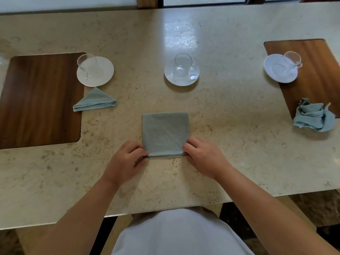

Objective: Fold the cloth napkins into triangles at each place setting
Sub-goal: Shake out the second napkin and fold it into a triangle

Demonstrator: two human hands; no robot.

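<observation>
A pale blue-green napkin lies flat in front of me, folded into a square with its layered edges toward me. My left hand pinches its near left corner. My right hand pinches its near right corner. To the left, a second napkin lies folded into a triangle. At the right, a third napkin sits crumpled at the near edge of a wooden mat.
The stone table carries three white saucers with glass cups: left, middle and right. Dark wooden mats lie at the left and the right. The table's near edge runs just before my body.
</observation>
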